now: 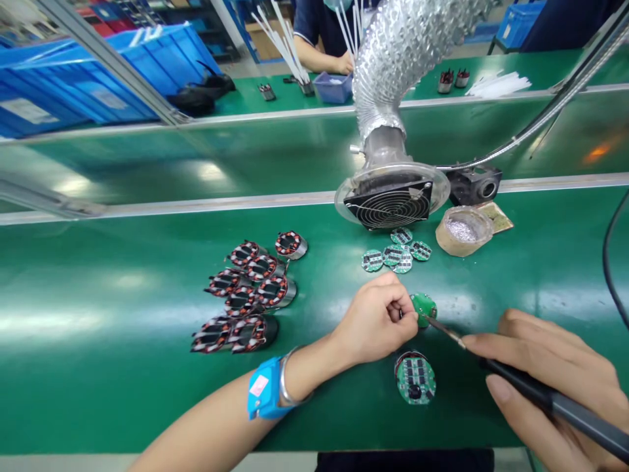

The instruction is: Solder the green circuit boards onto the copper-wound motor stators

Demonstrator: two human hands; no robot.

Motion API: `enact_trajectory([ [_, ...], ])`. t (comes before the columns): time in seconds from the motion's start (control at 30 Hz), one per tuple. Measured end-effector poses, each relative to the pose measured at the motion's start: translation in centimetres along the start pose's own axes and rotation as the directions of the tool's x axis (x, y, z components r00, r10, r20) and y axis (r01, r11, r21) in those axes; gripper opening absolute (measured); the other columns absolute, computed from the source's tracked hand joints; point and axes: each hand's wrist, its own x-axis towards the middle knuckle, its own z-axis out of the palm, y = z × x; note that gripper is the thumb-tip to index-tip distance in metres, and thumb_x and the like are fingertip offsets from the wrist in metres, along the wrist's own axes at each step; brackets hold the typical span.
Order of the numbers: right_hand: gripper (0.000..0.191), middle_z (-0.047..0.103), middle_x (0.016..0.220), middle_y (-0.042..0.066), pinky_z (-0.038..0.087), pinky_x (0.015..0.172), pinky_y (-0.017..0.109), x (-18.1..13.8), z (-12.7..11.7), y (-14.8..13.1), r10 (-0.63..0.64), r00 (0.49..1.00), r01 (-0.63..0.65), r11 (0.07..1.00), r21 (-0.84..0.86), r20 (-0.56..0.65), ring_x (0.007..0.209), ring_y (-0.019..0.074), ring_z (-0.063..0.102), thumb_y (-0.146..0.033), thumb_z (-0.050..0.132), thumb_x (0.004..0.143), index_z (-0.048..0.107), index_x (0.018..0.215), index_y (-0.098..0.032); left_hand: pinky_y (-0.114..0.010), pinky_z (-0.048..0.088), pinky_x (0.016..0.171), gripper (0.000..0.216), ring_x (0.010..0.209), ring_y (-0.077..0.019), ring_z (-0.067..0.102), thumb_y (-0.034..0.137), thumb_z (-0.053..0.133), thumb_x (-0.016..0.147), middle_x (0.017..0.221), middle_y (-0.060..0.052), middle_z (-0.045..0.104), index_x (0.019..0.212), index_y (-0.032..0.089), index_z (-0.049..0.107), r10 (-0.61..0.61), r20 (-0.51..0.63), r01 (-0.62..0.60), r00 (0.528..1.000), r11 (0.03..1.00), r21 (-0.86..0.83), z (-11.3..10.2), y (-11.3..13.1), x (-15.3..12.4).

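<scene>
On the left of the green bench (98, 275) stands a cluster of metal cylinders (240, 301) with wire-wound tops. Next comes the blue wristband (268, 390) on the left forearm, which slants up and right. The left hand (376, 318) has thumb and forefinger drawn together at the left edge of a green round board (424, 308); I cannot tell what exactly they pinch. Above, small component-covered discs (393, 254) lie in a loose group below the fan (393, 204); nearer the person, another disc (416, 379) shows its chips face up. The soldering iron (527, 385) has its tip at the green round board, touching or just beside it. Its long axis runs diagonally from lower right to upper left, tip pointing left and away from the person. The right hand (560, 357) closes around its dark handle.
</scene>
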Motion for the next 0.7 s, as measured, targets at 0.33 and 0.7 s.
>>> enact_trajectory([
  [0.33, 0.024, 0.06, 0.07, 0.005, 0.047, 0.056, 0.034, -0.35, 0.57, 0.35, -0.022, 1.0, 0.022, 1.0, -0.012, 0.019, 0.064, 0.0184, 0.06, -0.007, 0.05, 0.081, 0.062, 0.1, -0.013, -0.016, 0.035, 0.045, 0.011, 0.051, -0.0038, 0.042, 0.004, 0.058, 0.067, 0.067, 0.002, 0.05, 0.06, 0.013, 0.057, 0.066, -0.032, -0.066, 0.997, 0.998, 0.02, 0.18, -0.16, -0.1],
  [0.7, 0.027, 0.061, 0.072, 0.005, 0.049, 0.058, 0.036, -0.55, 0.58, 0.15, -0.033, 0.999, 0.033, 0.999, -0.019, 0.027, 0.065, 0.0198, 0.062, -0.007, 0.051, 0.08, 0.062, 0.103, -0.014, -0.016, 0.035, 0.047, 0.012, 0.054, -0.0055, 0.044, 0.003, 0.057, 0.065, 0.065, 0.001, 0.049, 0.058, 0.013, 0.055, 0.097, -0.039, -0.095, 0.995, 0.994, 0.048, 0.21, 0.09, 0.09],
])
